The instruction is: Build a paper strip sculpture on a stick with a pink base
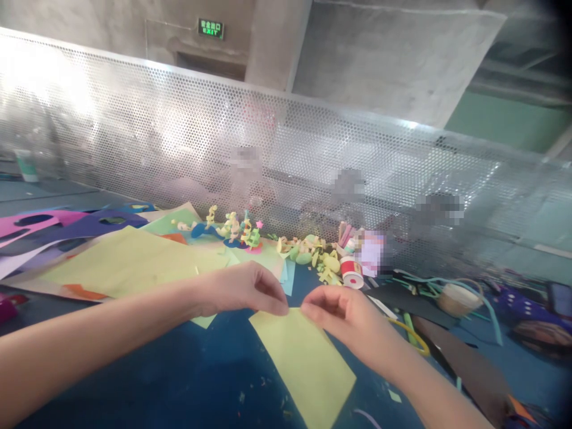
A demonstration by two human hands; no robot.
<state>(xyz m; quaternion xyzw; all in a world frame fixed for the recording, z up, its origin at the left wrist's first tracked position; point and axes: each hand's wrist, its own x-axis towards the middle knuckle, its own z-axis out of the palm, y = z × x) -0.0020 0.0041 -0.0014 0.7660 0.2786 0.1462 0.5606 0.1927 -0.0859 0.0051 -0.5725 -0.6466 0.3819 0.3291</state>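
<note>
A yellow-green sheet of paper point(308, 369) hangs from my fingers over the dark blue tabletop point(179, 381). My left hand point(245, 289) pinches its upper edge between thumb and fingertips. Close beside it, my right hand point(339, 313) pinches the same edge, leaving a small gap between the two hands. The lower part of the sheet spreads toward me and runs out of the bottom of the view. Behind my hands lie small yellow and green cut pieces point(328, 262).
Large yellow sheets point(134, 259) and a purple sheet point(98, 226) cover the left side. Small paper figures point(230, 226) stand at the back by a perforated metal screen point(201, 137). A red-and-white roll point(351, 272) stands right of centre. Brown sheets point(460, 363) and a bowl point(460, 298) lie right.
</note>
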